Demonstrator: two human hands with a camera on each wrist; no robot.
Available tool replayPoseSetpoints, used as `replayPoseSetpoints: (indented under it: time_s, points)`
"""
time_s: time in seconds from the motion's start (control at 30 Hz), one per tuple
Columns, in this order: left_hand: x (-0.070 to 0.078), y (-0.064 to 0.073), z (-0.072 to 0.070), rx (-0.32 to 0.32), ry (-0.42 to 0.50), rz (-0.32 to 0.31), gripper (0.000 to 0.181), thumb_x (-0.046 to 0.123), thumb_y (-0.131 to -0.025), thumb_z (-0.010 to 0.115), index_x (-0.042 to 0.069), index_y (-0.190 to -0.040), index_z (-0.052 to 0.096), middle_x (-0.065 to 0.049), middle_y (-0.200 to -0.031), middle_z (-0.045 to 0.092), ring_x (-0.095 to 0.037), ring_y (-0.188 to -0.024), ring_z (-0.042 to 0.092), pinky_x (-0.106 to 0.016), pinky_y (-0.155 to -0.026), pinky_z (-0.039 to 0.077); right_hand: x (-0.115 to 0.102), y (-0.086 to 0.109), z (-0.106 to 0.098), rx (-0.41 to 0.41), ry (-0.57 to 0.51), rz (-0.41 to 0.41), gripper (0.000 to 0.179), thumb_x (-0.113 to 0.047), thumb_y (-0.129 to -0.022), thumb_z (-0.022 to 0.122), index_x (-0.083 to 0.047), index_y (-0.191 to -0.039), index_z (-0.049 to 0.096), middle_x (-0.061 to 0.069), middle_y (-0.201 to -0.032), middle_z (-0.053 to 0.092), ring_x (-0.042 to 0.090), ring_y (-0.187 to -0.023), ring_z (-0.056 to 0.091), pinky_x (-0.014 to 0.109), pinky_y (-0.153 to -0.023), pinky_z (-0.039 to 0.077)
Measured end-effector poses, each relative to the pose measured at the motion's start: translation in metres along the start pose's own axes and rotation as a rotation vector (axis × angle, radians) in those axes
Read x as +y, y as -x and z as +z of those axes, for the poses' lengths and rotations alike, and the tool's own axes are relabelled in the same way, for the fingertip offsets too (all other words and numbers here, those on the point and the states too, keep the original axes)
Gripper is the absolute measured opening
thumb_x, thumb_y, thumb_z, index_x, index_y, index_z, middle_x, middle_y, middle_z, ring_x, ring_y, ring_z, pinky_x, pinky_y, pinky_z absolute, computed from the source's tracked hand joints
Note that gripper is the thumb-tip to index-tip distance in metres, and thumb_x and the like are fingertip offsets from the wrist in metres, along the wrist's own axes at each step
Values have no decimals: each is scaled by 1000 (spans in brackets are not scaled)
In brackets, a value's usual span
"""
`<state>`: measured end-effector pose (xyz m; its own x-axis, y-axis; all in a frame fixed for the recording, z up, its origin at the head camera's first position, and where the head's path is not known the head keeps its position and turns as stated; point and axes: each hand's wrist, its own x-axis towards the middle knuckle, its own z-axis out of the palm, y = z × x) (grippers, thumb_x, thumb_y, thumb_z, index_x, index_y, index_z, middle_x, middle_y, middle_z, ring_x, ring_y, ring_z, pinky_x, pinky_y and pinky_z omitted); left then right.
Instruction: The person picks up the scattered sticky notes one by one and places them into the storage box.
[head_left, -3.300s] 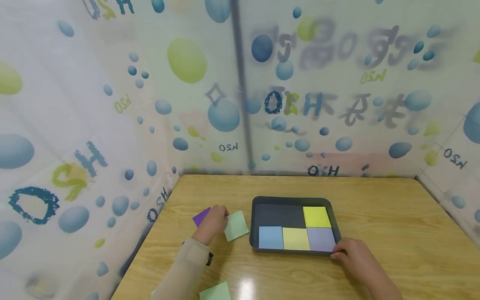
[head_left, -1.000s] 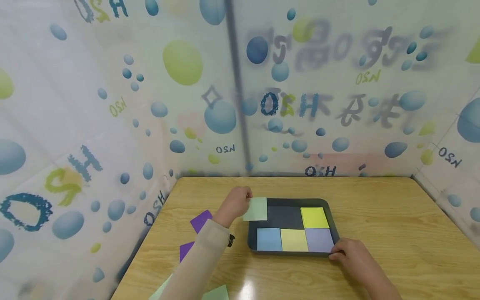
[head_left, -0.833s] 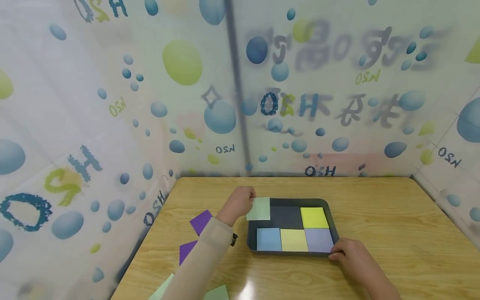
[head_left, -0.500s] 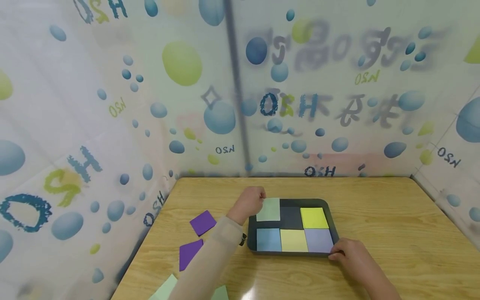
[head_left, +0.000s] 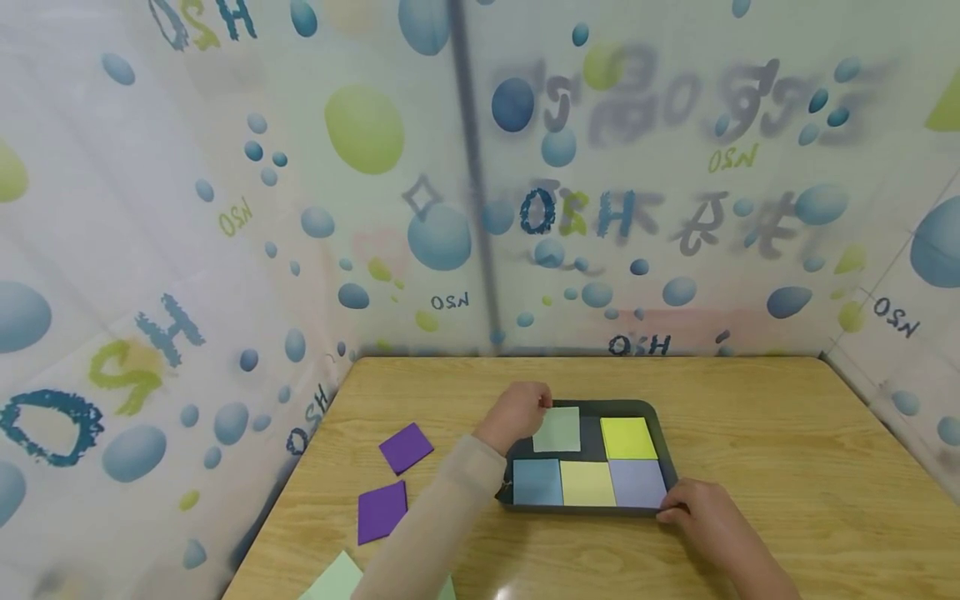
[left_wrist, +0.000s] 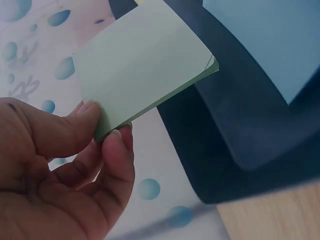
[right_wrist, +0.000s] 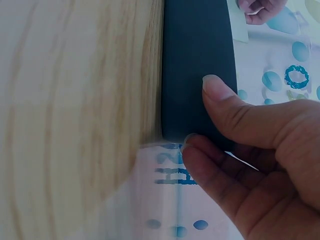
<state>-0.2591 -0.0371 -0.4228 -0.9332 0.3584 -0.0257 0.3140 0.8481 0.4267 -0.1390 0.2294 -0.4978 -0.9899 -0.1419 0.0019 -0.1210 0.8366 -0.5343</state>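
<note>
My left hand pinches a pale green sticky-note pad at one corner, between thumb and fingers. In the left wrist view the pad's stacked edge shows, and the dark tray lies behind it. The pad hangs over the back row of the dark grey tray. In the tray's front row lie a blue pad, a pale yellow pad and a lavender pad. A bright yellow pad lies at back right. My right hand grips the tray's near right corner, thumb on its side wall.
Two purple pads lie on the wooden table left of the tray. More pale green paper shows near the front, partly behind the left sleeve. A bubble-patterned sheet surrounds the table's back and sides.
My left hand has picked up the green pad from the table left of the tray and carried it rightward over the tray's back row. The right hand stays on the corner.
</note>
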Motion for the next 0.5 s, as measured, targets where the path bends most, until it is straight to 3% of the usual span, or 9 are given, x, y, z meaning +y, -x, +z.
replayPoseSetpoints:
  time_s: [0.3, 0.5]
  points:
    - [11, -11, 7, -25, 4, 24, 14, 5, -101, 58, 11, -104, 70, -5, -110, 71, -15, -87, 58, -29, -77, 53, -1, 0, -2, -8, 0, 3, 13, -5, -84, 78, -16, -77, 75, -4, -81, 69, 11, -79, 62, 39, -77, 58]
    - [11, -21, 20, -24, 24, 9, 15, 5, -101, 57, 11, -104, 70, -4, -109, 70, -14, -85, 56, -27, -75, 52, -2, 0, -2, -19, -6, 14, 13, -6, -84, 78, -16, -77, 74, -4, -82, 69, 12, -80, 62, 40, -77, 58]
